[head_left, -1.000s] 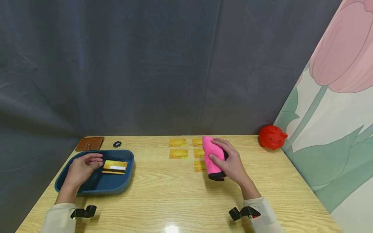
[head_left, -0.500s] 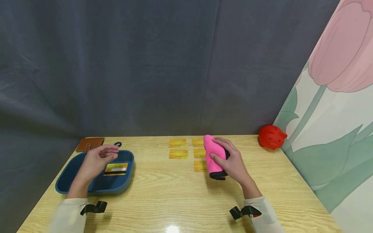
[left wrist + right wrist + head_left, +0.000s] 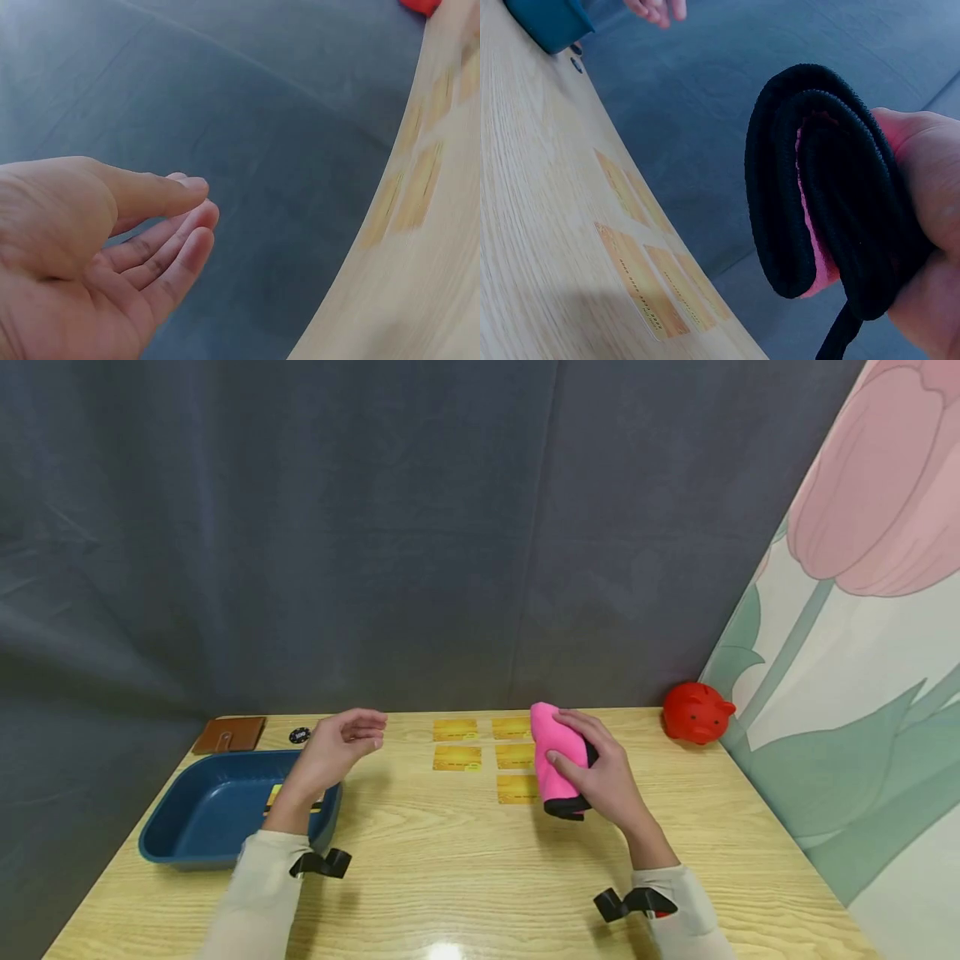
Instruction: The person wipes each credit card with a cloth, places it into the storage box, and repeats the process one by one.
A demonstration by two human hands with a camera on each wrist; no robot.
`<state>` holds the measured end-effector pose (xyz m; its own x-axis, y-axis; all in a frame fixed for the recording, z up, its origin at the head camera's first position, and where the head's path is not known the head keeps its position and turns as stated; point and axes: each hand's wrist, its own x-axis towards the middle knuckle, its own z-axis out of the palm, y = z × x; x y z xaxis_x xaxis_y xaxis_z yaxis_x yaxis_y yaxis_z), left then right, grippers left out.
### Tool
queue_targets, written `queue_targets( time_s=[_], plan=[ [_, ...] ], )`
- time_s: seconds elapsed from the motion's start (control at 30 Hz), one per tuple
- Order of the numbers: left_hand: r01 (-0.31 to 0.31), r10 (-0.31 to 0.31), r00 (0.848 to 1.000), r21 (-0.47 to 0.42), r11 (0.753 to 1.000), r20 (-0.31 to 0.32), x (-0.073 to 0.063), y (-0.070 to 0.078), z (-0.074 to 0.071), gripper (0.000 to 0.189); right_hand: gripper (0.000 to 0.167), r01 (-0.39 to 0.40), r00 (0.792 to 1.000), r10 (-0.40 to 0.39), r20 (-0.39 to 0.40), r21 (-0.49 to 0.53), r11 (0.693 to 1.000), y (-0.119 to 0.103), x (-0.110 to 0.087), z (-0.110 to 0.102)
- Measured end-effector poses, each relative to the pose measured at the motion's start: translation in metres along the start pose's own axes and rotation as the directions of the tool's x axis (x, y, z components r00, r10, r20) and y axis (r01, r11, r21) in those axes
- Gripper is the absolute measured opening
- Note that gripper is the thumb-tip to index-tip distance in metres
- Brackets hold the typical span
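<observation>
My right hand (image 3: 609, 777) grips a folded pink cloth (image 3: 557, 756) with black edging, held above the table beside several gold cards. In the right wrist view the cloth's black folded edge (image 3: 780, 187) and a hanging dark strip (image 3: 841, 334) show. My left hand (image 3: 330, 760) hovers over the right part of a blue tray (image 3: 210, 797) and past its rim. Its fingers are loosely bent with nothing between them, as the left wrist view shows. Inside the tray lies a gold card (image 3: 272, 795), partly hidden by my left wrist. Gold cards (image 3: 457, 758) lie flat in two columns.
A brown wallet (image 3: 228, 735) and a black poker chip (image 3: 299, 735) lie behind the tray. At the back right stands a red piggy bank (image 3: 697, 713). A dark curtain (image 3: 420, 543) closes off the wooden table's (image 3: 450, 868) far edge.
My left hand has moved right and away from over the tray's middle, still holding nothing. The right hand, with the pink cloth, has shifted only slightly to the right.
</observation>
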<state>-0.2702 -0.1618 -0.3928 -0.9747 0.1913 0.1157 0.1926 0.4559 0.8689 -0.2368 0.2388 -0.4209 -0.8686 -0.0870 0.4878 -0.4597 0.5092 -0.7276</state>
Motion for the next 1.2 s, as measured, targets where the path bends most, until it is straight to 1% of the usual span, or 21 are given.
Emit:
queue_targets(
  time_s=[0.2, 0.33, 0.43, 0.5, 0.63, 0.67, 0.73, 0.8, 0.9, 0.97, 1.03, 1.2],
  plan=[
    [0.014, -0.013, 0.999, -0.062, 0.998, 0.030, 0.018, 0.002, 0.030, 0.037, 0.053, -0.023, 1.000, 0.023, 0.003, -0.003, 1.000, -0.002, 0.000, -0.004],
    [0.022, -0.019, 0.999, -0.091, 0.996, 0.044, 0.030, -0.002, 0.055, 0.038, 0.053, -0.027, 1.000, 0.027, 0.003, -0.001, 1.000, -0.002, 0.000, -0.006],
    [0.024, -0.015, 0.998, -0.124, 0.992, 0.067, 0.039, -0.013, 0.073, 0.040, 0.053, -0.024, 1.000, 0.024, -0.004, 0.002, 1.000, 0.000, 0.000, -0.007],
    [0.037, -0.024, 0.997, -0.174, 0.984, 0.077, 0.045, -0.023, 0.083, 0.042, 0.052, -0.020, 1.000, 0.020, -0.008, 0.000, 1.000, 0.001, 0.000, -0.007],
    [0.096, -0.081, 0.994, -0.274, 0.957, 0.068, 0.052, -0.041, 0.098, 0.045, 0.052, -0.011, 1.000, 0.011, -0.010, -0.001, 1.000, 0.003, 0.001, -0.006],
    [0.109, -0.095, 0.994, -0.290, 0.951, 0.061, 0.053, -0.044, 0.100, 0.046, 0.052, -0.009, 1.000, 0.009, -0.009, 0.000, 1.000, 0.003, 0.001, -0.006],
    [0.123, -0.114, 0.992, -0.286, 0.950, 0.048, 0.055, -0.050, 0.103, 0.047, 0.052, -0.008, 1.000, 0.008, -0.008, 0.002, 1.000, 0.003, 0.001, -0.006],
    [0.128, -0.121, 0.992, -0.257, 0.958, 0.044, 0.057, -0.054, 0.105, 0.047, 0.052, -0.015, 1.000, 0.015, -0.006, 0.005, 1.000, 0.003, 0.001, -0.007],
    [0.128, -0.121, 0.992, -0.190, 0.974, 0.048, 0.061, -0.060, 0.106, 0.047, 0.052, -0.028, 1.000, 0.028, -0.003, 0.005, 1.000, 0.002, 0.001, -0.008],
    [0.124, -0.116, 0.991, -0.148, 0.981, 0.061, 0.064, -0.065, 0.105, 0.047, 0.052, -0.037, 0.999, 0.037, -0.002, 0.005, 0.999, 0.002, 0.001, -0.009],
    [0.117, -0.107, 0.990, -0.121, 0.986, 0.088, 0.066, -0.069, 0.104, 0.047, 0.052, -0.044, 0.999, 0.044, 0.001, 0.004, 0.999, 0.001, 0.001, -0.009],
    [0.106, -0.089, 0.983, -0.096, 0.990, 0.161, 0.068, -0.073, 0.101, 0.049, 0.051, -0.054, 0.998, 0.054, 0.009, 0.002, 0.999, 0.003, 0.001, -0.009]
  ],
)
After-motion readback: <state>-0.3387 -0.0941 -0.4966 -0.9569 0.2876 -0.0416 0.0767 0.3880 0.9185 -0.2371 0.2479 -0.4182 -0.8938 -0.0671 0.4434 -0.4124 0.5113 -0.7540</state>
